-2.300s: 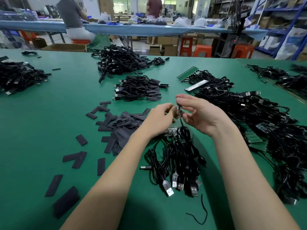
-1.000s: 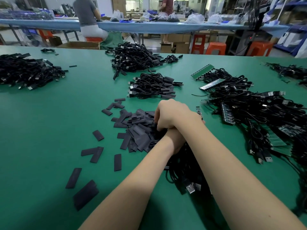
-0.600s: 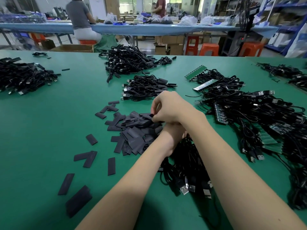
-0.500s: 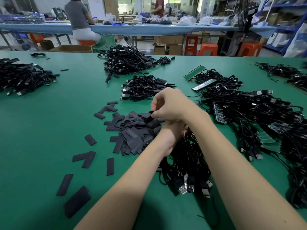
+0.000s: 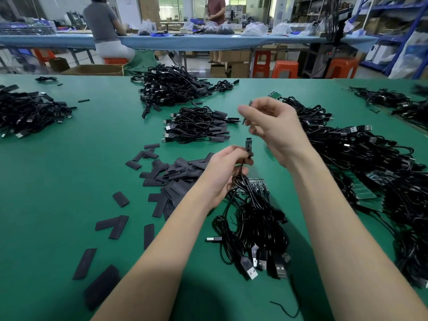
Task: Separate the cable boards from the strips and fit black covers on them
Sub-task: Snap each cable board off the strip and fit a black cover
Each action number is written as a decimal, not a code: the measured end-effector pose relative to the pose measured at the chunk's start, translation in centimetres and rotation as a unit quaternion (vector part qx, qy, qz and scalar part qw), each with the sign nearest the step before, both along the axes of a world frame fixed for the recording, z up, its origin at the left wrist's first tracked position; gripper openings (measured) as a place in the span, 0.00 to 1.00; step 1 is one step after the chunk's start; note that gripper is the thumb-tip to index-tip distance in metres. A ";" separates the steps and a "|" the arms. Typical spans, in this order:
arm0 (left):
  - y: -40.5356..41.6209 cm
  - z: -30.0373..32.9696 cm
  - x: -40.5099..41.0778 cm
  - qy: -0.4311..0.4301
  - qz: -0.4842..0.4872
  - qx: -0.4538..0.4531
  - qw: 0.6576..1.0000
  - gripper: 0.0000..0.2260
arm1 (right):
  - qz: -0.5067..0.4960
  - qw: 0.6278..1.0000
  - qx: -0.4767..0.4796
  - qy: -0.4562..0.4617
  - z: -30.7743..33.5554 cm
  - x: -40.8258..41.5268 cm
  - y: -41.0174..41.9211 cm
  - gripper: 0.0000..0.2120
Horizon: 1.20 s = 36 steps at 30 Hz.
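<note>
A small cable board (image 5: 248, 144) stands upright above the green table (image 5: 58, 181), pinched at its lower end, where the black lead joins it, by the left hand (image 5: 223, 174). The right hand (image 5: 268, 128) is raised just beyond and above it, blurred; its fingers curl around something dark, likely a black cover (image 5: 250, 103), though I cannot tell for sure. The two hands are apart, not touching. Below the left hand lies the bundle of cables (image 5: 254, 218) with USB plugs (image 5: 251, 272) fanned toward the near edge, and a few more bare boards (image 5: 258, 183) showing at its top. To the left sits the heap of flat black covers (image 5: 176, 174), with strays scattered across the mat.

The board looks light, thin and stiff, probably easy to crack at the solder joint; holding it low by the edges seems wise. The cover looks soft and flattened, so it would likely need squeezing open before sliding on. Finished cables (image 5: 196, 126) lie piled farther back.
</note>
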<state>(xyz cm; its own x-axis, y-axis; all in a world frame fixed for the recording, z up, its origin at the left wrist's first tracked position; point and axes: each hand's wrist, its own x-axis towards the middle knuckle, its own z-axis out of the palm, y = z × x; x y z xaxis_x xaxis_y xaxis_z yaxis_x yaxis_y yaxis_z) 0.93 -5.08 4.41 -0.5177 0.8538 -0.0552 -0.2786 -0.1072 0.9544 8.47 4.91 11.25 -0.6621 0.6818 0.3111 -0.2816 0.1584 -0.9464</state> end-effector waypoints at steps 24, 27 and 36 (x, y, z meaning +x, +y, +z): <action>-1.1 -1.0 -0.9 -0.025 -0.123 0.027 0.992 0.04 | 0.037 0.961 -0.254 0.099 -6.3 1.7 1.3 0.11; -1.2 -1.1 -1.0 -0.019 -0.127 0.029 0.991 0.04 | 0.036 0.962 -0.251 0.103 -6.3 1.6 1.3 0.14; -1.2 -1.3 -1.2 -0.019 -0.149 0.039 0.988 0.05 | 0.050 0.973 -0.219 0.054 -6.3 2.0 1.5 0.09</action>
<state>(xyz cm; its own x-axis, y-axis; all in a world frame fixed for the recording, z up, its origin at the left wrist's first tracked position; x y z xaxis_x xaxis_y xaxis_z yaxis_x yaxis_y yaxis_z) -0.30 -6.33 3.07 -0.2412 0.9705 0.0025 -0.3442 -0.0879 0.9348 10.45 6.42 4.96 -0.7110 0.6989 0.0767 -0.3760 -0.2858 -0.8814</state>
